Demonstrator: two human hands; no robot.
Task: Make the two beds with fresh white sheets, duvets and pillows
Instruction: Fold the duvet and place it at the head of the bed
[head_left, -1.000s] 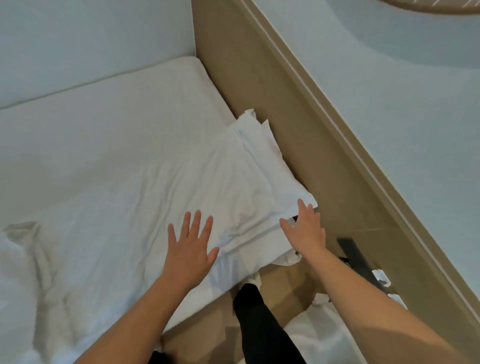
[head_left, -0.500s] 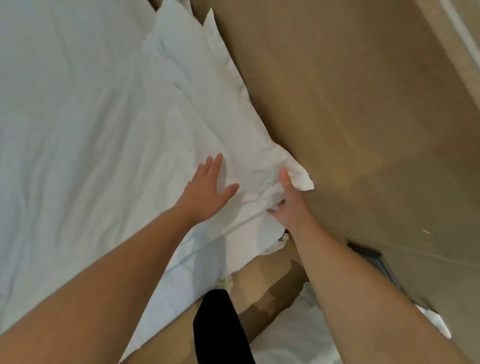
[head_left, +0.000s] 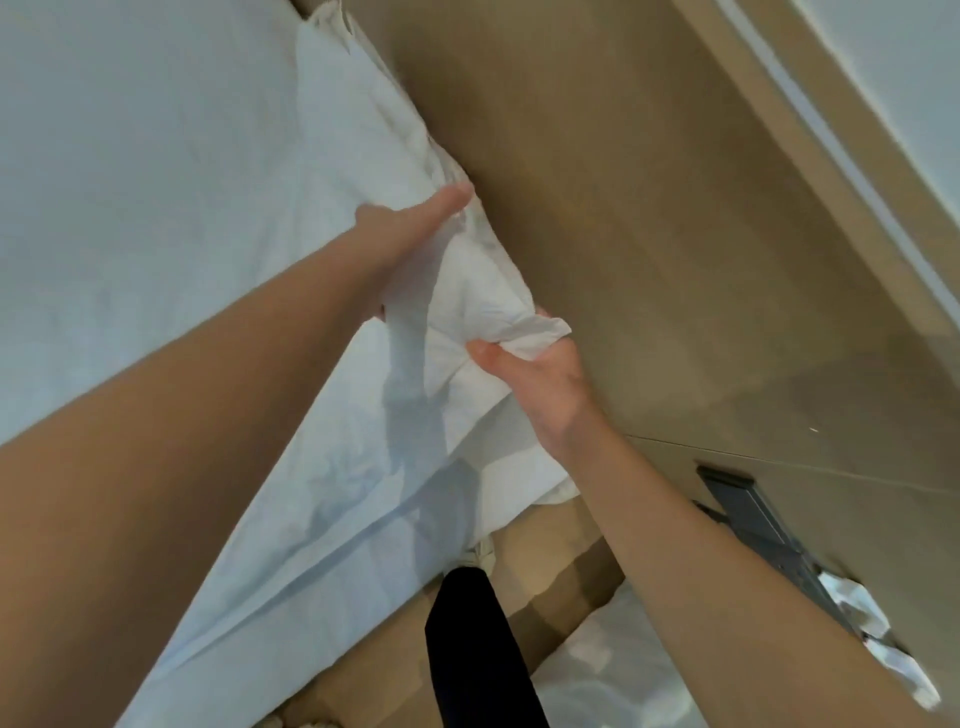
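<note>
- The bed (head_left: 130, 182), left of the headboard (head_left: 649, 234), lies under a white sheet that is creased toward its near edge.
- The left hand (head_left: 410, 228), flat a second ago, now clutches the long edge of the pillow (head_left: 467, 296) close against the headboard, thumb on top and fingers hidden under the fabric.
- The pillow lies on the bed along the headboard; its near end has lifted and bunched.
- The right hand (head_left: 545, 379), open before, now pinches the pillow's near corner, just beside the headboard.
- Smoothing has probably given way to lifting or plumping the pillow.
</note>
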